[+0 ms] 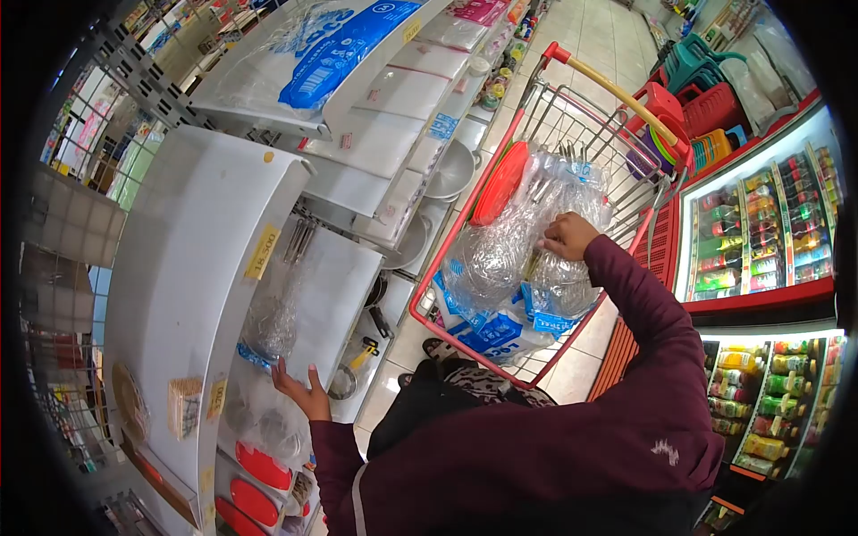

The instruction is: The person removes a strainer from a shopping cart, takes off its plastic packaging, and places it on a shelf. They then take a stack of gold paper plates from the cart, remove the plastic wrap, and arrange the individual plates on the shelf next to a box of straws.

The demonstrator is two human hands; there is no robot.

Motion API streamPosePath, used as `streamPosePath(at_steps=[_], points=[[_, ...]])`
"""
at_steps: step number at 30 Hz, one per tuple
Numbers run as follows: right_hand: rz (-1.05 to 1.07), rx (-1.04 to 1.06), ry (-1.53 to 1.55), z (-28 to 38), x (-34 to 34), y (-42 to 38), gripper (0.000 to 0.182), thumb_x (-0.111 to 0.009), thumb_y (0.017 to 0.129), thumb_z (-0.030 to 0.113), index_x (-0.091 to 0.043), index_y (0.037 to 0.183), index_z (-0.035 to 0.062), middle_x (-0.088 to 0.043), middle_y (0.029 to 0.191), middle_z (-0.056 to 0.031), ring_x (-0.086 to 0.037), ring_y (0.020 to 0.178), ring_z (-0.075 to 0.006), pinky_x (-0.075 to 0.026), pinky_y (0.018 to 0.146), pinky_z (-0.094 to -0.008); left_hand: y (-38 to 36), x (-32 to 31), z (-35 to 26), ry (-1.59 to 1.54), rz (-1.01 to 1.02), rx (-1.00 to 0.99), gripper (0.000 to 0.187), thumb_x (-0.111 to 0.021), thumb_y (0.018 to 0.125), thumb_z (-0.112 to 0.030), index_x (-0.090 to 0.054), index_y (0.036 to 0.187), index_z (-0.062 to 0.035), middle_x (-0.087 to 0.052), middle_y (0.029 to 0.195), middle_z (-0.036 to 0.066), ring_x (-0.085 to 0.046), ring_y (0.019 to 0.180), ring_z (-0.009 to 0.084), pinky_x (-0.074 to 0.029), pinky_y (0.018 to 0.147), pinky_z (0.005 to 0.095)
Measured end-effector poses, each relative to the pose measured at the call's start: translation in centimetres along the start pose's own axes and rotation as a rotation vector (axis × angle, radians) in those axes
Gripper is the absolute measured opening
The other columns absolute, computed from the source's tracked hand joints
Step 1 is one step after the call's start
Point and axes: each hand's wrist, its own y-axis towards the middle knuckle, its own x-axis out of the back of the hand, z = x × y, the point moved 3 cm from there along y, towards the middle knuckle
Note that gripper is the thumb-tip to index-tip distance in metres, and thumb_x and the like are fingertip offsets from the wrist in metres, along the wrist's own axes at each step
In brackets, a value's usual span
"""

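Observation:
My right hand [569, 235] reaches into the shopping cart [416, 308], its fingers curled closed on a clear plastic-wrapped pack [563, 279]. Another shiny wrapped pack [487, 263] lies beside it, and thin metal handles stick up from the wrapping at the far end. A red round plastic item [500, 183] leans against the cart's left side. Over at the shelf, my left hand [304, 389] is open with fingers spread, just below a similar wrapped pack [271, 326] with metal handles. Its fingertips are close to that pack's blue-printed lower end.
Grey shelving [201, 205] with yellow price tags runs along the left. Pots [450, 174] and a pan stand on lower shelves. Red items [255, 500] sit low at the front. Drinks coolers [760, 232] and stacked plastic stools [710, 112] line the right side.

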Motion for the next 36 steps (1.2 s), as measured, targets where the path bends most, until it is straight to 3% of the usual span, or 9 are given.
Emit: streamPosePath(at_steps=[3,6,8,12,17,21,24,31,36], points=[[-0.052,-0.036,0.170,0.2,0.7,-0.1,0.037,-0.053,0.076,0.027,-0.050,0.050,0.0014,-0.047,0.048,-0.0133,-0.049,0.051,-0.0322,-0.039,0.054,-0.0383,0.3,0.6,-3.5,-0.159,0.030,0.140,0.056,-0.057,0.076,-0.015,-0.031,0.124,-0.0074,-0.018,0.131,0.014,-0.018,0.123,0.0303,-0.026,0.094,0.0462],[0.047,-0.098,0.160,0.6,0.5,0.3,0.030,-0.052,0.076,0.029,-0.055,0.061,0.0032,-0.052,0.055,-0.0141,-0.052,0.056,-0.0326,-0.041,0.058,-0.0400,0.3,0.8,-5.7,-0.202,0.062,0.080,0.055,-0.056,0.077,-0.014,-0.030,0.125,-0.0097,-0.020,0.131,0.011,-0.022,0.121,0.0283,-0.029,0.091,0.0463],[-0.174,-0.075,0.204,0.9,0.0,0.4,0.021,-0.054,0.075,0.025,-0.056,0.071,0.0050,-0.053,0.064,-0.0120,-0.053,0.066,-0.0312,-0.041,0.062,-0.0391,0.2,0.7,-7.1,-0.226,0.087,0.069,0.055,-0.056,0.077,-0.013,-0.030,0.125,-0.0094,-0.020,0.130,0.011,-0.024,0.120,0.0278,-0.030,0.091,0.0451],[-0.146,0.040,0.121,0.5,0.1,-1.1,0.018,-0.056,0.073,0.024,-0.054,0.079,0.0066,-0.052,0.073,-0.0087,-0.051,0.075,-0.0293,-0.041,0.064,-0.0382,-0.6,0.7,-8.6,-0.357,0.150,0.063,0.054,-0.054,0.078,-0.012,-0.030,0.125,-0.0091,-0.023,0.130,0.010,-0.030,0.117,0.0263,-0.031,0.091,0.0413],[-0.184,0.077,-0.190,2.2,1.0,-2.5,0.026,-0.056,0.072,0.033,-0.057,0.064,0.0075,-0.053,0.070,-0.0062,-0.048,0.075,-0.0259,-0.041,0.063,-0.0374,-1.6,0.5,-10.2,-0.480,0.263,0.062,0.051,-0.053,0.078,-0.008,-0.031,0.124,-0.0057,-0.032,0.126,0.011,-0.036,0.113,0.0236,-0.032,0.091,0.0362],[-0.246,0.065,-0.055,0.2,0.4,-1.9,0.036,-0.053,0.075,0.036,-0.056,0.053,0.0072,-0.052,0.062,-0.0070,-0.050,0.069,-0.0272,-0.041,0.061,-0.0376,-2.2,0.1,-13.0,-0.617,0.456,0.047,0.047,-0.051,0.079,-0.004,-0.033,0.122,-0.0010,-0.043,0.118,0.014,-0.043,0.107,0.0222,-0.033,0.091,0.0315],[-0.029,-0.192,0.104,-0.4,1.1,-1.1,0.052,-0.044,0.082,0.043,-0.054,0.050,0.0024,-0.048,0.049,-0.0158,-0.050,0.051,-0.0342,-0.040,0.054,-0.0418,-2.6,-0.8,-15.9,-0.714,0.603,0.061,0.045,-0.049,0.079,-0.002,-0.034,0.121,-0.0002,-0.046,0.115,0.015,-0.045,0.106,0.0218,-0.034,0.091,0.0304],[-0.024,-0.270,0.286,2.4,4.1,1.8,0.057,-0.038,0.083,0.047,-0.056,0.056,0.0000,-0.050,0.053,-0.0212,-0.052,0.056,-0.0367,-0.041,0.058,-0.0435,-3.3,-5.1,-22.0,-0.764,0.914,-0.060,0.045,-0.052,0.078,-0.002,-0.035,0.120,-0.0018,-0.045,0.116,0.013,-0.045,0.107,0.0194,-0.033,0.091,0.0304],[-0.135,-0.289,0.382,8.9,6.4,4.0,0.056,-0.037,0.083,0.047,-0.058,0.062,-0.0012,-0.053,0.061,-0.0231,-0.053,0.061,-0.0385,-0.040,0.061,-0.0453,-5.5,-8.1,-23.8,-1.048,1.044,0.130,0.054,-0.060,0.076,-0.006,-0.033,0.122,-0.0052,-0.047,0.114,0.011,-0.046,0.105,0.0220,-0.033,0.092,0.0323]])
